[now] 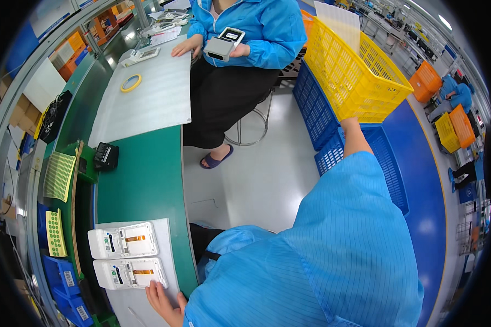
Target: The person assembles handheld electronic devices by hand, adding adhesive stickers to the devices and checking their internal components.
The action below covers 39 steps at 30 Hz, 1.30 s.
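My right hand reaches out to the right and grips the lower rim of a yellow plastic basket, which is lifted and tilted above stacked blue crates. My left hand rests on the white foam sheet at the green bench's near edge, fingers touching the nearer of two white device housings. The second housing lies just beyond it. Both show an orange flex strip.
A person in a blue coat sits ahead holding a grey-white device. A tape roll lies on a white mat. Yellow sticker sheets, a black part and blue bins line the bench's left. Orange and yellow crates stand at the far right.
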### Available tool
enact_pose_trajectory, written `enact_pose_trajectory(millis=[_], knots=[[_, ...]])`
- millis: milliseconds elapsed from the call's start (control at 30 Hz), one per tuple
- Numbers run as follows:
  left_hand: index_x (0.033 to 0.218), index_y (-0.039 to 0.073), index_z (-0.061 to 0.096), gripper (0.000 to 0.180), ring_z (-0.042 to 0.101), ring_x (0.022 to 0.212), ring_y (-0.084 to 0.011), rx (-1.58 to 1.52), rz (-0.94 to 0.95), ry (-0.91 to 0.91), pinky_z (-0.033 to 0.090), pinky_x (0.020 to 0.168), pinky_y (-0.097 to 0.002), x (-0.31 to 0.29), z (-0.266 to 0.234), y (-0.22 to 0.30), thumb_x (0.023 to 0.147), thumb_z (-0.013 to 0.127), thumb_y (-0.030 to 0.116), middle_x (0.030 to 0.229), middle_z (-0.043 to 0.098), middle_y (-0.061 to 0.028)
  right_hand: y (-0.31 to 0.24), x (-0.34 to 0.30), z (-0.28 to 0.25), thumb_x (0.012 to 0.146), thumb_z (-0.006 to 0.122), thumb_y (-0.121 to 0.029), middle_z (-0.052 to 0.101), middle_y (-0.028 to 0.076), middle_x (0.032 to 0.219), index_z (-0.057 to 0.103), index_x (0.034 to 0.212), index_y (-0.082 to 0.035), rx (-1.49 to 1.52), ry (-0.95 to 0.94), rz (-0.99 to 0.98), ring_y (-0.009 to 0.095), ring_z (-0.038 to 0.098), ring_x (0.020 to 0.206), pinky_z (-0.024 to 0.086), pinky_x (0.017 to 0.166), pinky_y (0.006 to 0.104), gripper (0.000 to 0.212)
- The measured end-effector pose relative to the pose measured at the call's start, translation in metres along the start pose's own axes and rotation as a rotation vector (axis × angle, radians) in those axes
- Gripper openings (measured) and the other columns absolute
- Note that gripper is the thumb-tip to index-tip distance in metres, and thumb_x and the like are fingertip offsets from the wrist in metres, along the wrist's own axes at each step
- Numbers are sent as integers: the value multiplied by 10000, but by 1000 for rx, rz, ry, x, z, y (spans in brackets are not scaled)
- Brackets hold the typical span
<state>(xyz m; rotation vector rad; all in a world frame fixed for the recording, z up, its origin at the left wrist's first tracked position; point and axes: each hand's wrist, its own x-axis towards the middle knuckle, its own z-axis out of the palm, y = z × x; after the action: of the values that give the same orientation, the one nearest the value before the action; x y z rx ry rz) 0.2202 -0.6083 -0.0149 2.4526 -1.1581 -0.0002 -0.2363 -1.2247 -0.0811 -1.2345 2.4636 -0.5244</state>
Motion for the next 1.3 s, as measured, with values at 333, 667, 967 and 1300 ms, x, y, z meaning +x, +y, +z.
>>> enact_pose_trajectory(millis=[333, 667, 967, 1300], knots=[[1297, 31, 426, 664, 290, 1294, -380, -1, 3, -6, 209, 1069, -479, 2, -2, 3, 660, 615, 36, 1359, 396, -172, -8, 22, 19, 765, 523, -170, 529, 260, 1199, 471, 1203, 74, -138, -124, 10, 330, 502, 1160, 405, 959, 357, 504], [1299, 32, 425, 671, 302, 1287, -387, 25, 48, -2, 216, 1066, -480, 4, 5, -8, 660, 630, 52, 1358, 398, -173, -79, -133, 62, 779, 535, -344, 560, 215, 1173, 571, 1169, -27, -536, -545, -831, 341, 504, 1131, 381, 977, 374, 504], [1301, 28, 424, 671, 299, 1284, -403, -13, 109, -15, 226, 1056, -473, 3, 6, -23, 679, 649, 137, 1359, 396, -179, -159, -352, 59, 791, 516, -204, 653, 137, 853, 661, 864, -39, 273, -819, -1497, 300, 620, 818, 492, 729, 386, 231], [1284, 36, 447, 643, 320, 1273, -402, -2, 88, -14, 233, 1052, -467, 2, 6, -24, 695, 667, 169, 1340, 423, -175, -179, -499, 87, 801, 574, -199, 549, 124, 695, 577, 693, -29, 558, -694, -1815, 308, 554, 710, 452, 665, 412, 201]])
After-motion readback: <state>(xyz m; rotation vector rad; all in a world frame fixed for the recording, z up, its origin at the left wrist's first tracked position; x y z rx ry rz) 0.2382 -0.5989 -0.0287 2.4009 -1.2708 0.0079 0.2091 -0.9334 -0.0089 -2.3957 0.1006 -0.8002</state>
